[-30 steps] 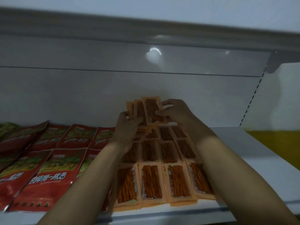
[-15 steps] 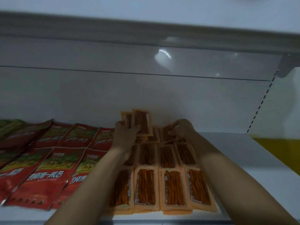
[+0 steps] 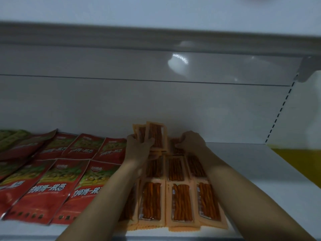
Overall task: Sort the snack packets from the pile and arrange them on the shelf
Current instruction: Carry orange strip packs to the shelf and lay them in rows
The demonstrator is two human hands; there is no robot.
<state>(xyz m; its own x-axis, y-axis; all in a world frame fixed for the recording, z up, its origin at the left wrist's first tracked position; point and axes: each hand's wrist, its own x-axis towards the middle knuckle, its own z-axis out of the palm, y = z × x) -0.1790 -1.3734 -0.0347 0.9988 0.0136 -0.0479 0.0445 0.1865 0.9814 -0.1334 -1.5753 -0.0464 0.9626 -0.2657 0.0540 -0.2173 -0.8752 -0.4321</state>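
Orange packets of brown snack sticks [image 3: 180,202] lie in neat rows on the white shelf [image 3: 251,180]. My left hand [image 3: 137,146] grips a small fanned stack of the same orange packets [image 3: 156,134], held upright near the shelf's back wall. My right hand [image 3: 191,141] reaches to the back row, fingers curled down onto an orange packet [image 3: 177,148] lying there; its grip is partly hidden. Both forearms stretch over the rows.
Red packets with green and yellow pictures [image 3: 52,185] cover the shelf's left half in two rows. The upper shelf's edge [image 3: 156,40] overhangs. Bare white shelf lies to the right, with a perforated upright [image 3: 279,112] and a yellow surface [image 3: 298,160] beyond.
My right hand moved down from the held stack to the back row with a packet. My left hand lowered slightly, still holding the fanned stack.
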